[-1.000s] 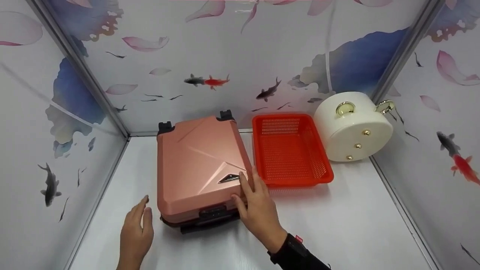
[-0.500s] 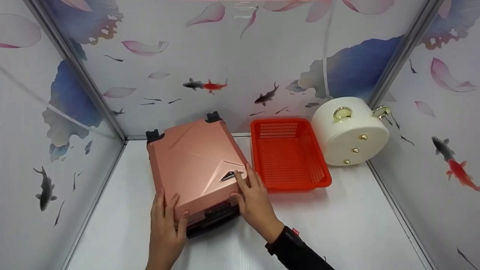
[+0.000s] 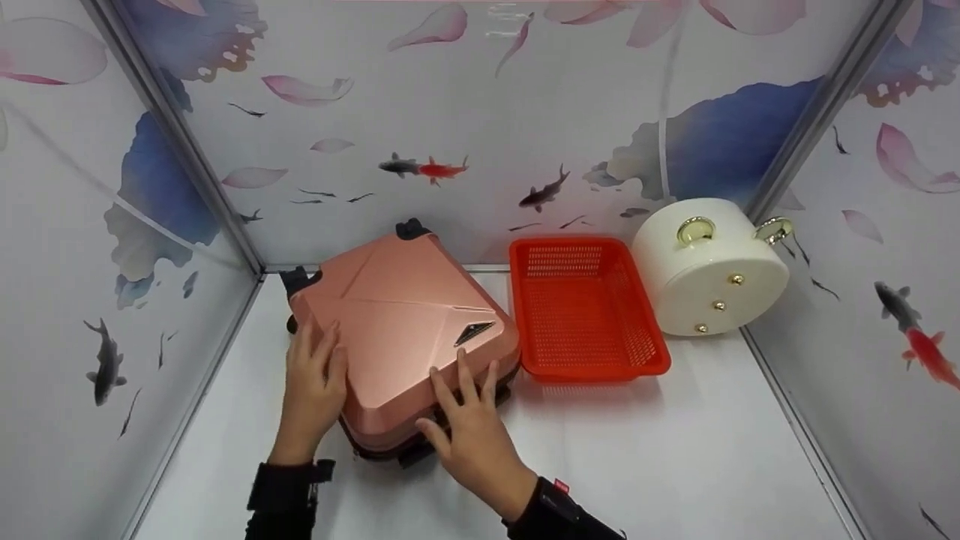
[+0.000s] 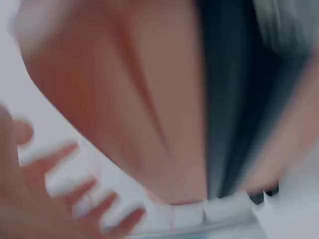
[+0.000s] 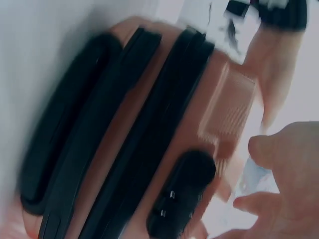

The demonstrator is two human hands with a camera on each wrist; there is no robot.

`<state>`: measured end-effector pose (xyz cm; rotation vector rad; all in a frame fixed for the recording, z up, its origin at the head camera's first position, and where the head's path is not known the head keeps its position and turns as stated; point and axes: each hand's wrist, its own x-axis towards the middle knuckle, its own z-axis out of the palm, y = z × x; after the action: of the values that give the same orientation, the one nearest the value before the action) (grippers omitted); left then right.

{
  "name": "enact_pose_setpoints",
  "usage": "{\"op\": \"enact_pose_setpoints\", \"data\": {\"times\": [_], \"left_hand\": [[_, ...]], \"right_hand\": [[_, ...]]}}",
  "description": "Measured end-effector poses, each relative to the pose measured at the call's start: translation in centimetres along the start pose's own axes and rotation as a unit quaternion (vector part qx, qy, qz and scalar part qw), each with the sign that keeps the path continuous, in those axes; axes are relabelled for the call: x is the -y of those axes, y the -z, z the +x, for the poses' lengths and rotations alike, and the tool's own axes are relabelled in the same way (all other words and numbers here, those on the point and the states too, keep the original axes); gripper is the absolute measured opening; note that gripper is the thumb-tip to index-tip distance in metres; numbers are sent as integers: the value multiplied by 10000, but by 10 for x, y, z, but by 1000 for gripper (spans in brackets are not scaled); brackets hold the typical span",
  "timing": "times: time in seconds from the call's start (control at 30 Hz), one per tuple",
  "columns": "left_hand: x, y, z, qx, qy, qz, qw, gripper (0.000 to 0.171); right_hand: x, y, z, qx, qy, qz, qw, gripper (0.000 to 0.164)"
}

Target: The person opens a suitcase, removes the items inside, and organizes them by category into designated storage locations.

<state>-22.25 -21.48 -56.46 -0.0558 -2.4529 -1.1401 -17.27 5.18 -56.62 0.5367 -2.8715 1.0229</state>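
Toward the back-left corner of the white worktop [image 3: 637,465]: rose-pink, boxy hard-shell suitcase [image 3: 397,315], askew | left hand [image 3: 311,397] at left flank, right hand [image 3: 480,431] at near side; fingers spread wide | judged stiff, slick, weighty; hold opposite flanks.

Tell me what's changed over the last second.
The rose-pink hard-shell suitcase has turned counterclockwise in the head view, its far end swinging left. The left hand has moved in to the suitcase's left side; the right hand has shifted left along its near edge. The red plastic basket and white round container stayed put.
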Motion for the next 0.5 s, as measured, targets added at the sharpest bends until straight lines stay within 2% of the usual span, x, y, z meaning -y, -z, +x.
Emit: {"op": "enact_pose_setpoints", "data": {"times": [0.07,0.13,0.17,0.23,0.33,0.5], "left_hand": [[10,-3,5,504,-45,39,9987,51],[14,-10,0,683,63,-34,9976,51],[14,-13,-3,645,144,-112,9978,51],[10,-21,-10,362,216,-133,9990,50],[-5,-34,-16,-168,238,46,9996,49],[-32,-60,-28,-1029,236,786,9913,49]], "right_hand": [[-3,-3,1,28,29,-6,10000,76],[-8,-4,4,1,28,-27,10000,77],[-12,-3,6,-16,31,-35,10000,77],[-19,0,12,-43,29,-58,10000,77],[-28,8,26,-96,40,-123,9999,75],[-47,23,54,-155,91,-186,9997,71]]}}
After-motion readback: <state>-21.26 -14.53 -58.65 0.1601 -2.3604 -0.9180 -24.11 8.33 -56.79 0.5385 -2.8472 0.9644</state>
